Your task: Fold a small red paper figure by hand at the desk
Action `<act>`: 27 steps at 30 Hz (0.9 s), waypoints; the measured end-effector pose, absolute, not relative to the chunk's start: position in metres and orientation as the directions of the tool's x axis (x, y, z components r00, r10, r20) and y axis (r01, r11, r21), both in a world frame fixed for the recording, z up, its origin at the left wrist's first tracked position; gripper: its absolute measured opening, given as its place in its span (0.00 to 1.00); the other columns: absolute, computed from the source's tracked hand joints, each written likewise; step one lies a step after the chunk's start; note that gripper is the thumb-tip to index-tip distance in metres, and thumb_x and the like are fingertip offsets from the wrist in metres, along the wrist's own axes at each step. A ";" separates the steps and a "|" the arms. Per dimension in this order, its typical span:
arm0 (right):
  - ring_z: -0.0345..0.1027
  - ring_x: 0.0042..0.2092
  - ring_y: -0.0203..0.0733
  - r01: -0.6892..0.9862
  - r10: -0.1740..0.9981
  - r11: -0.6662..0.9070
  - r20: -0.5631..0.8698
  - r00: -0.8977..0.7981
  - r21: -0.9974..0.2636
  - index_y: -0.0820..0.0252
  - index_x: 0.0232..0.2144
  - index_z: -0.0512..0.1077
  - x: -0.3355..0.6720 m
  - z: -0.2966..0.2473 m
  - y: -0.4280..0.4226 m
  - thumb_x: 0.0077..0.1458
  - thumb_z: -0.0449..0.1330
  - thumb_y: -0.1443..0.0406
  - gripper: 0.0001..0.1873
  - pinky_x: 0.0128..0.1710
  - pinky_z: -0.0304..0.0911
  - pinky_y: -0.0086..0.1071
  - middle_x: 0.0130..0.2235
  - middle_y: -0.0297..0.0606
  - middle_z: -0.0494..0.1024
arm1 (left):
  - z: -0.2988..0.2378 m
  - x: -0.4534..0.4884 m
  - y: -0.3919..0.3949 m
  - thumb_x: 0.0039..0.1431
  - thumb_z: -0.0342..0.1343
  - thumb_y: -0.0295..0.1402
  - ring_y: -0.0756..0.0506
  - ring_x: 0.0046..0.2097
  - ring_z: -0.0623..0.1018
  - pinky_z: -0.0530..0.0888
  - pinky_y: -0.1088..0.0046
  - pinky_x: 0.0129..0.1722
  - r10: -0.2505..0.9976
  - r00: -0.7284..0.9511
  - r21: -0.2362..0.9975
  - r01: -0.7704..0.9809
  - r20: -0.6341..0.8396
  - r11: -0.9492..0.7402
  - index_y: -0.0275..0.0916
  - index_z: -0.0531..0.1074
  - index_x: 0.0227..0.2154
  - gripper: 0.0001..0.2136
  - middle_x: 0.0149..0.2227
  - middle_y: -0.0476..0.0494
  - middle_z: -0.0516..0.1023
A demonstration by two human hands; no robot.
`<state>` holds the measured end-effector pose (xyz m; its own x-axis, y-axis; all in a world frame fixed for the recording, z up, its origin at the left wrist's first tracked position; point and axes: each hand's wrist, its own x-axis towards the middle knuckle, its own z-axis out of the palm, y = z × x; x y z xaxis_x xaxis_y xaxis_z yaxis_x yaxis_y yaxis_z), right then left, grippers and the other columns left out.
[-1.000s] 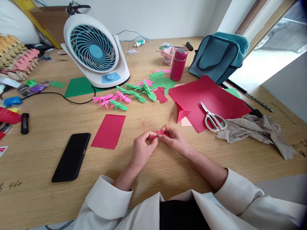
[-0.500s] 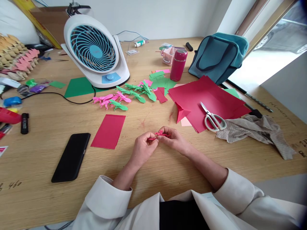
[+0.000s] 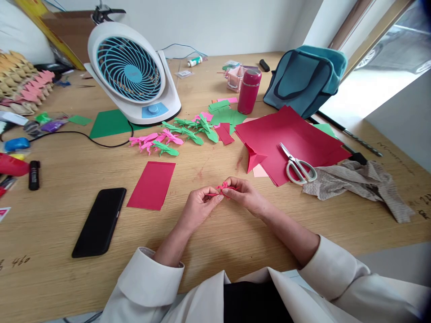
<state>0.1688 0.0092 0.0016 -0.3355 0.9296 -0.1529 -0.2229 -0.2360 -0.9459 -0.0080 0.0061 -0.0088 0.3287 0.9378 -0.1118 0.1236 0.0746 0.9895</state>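
Between my hands is a small red folded-paper figure [image 3: 222,187], held just above the table. My left hand [image 3: 199,207] pinches its left end between thumb and fingers. On the other side, my right hand [image 3: 245,196] grips the body, its thumb lying across the front; the fingers hide much of the folds. Beyond them lie finished-looking pink paper figures [image 3: 153,140] and green paper figures [image 3: 191,130] in a cluster. A stack of red paper rectangles [image 3: 151,185] rests left of my hands. Scissors [image 3: 297,167] lie on large red paper sheets [image 3: 269,130] to the right.
A black phone [image 3: 99,222] lies at the near left, a black marker [image 3: 34,175] beyond it. A white fan [image 3: 134,74], a red flask [image 3: 249,91] and a teal bag [image 3: 303,80] stand at the back. A crumpled cloth [image 3: 350,184] is at the right.
My left thumb has straightened a little toward the right along the red paper figure, and the left wrist has shifted slightly. Both hands still hold the figure in the same place.
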 end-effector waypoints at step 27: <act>0.65 0.30 0.34 -0.262 0.902 -0.261 -0.139 -0.408 -0.929 0.59 0.29 0.71 0.177 -0.002 0.013 0.47 0.71 0.52 0.19 0.35 0.61 0.30 0.28 0.32 0.76 | 0.007 -0.019 0.008 0.58 0.58 0.50 0.47 0.31 0.80 0.69 0.79 0.24 0.824 0.493 0.941 -0.027 -0.281 0.337 0.35 0.80 0.38 0.20 0.35 0.35 0.83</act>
<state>0.1769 0.0134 -0.0018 -0.4080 0.9024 -0.1388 -0.2622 -0.2614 -0.9289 -0.0193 0.0079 0.0065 0.4929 0.8235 -0.2809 -0.0273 0.3373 0.9410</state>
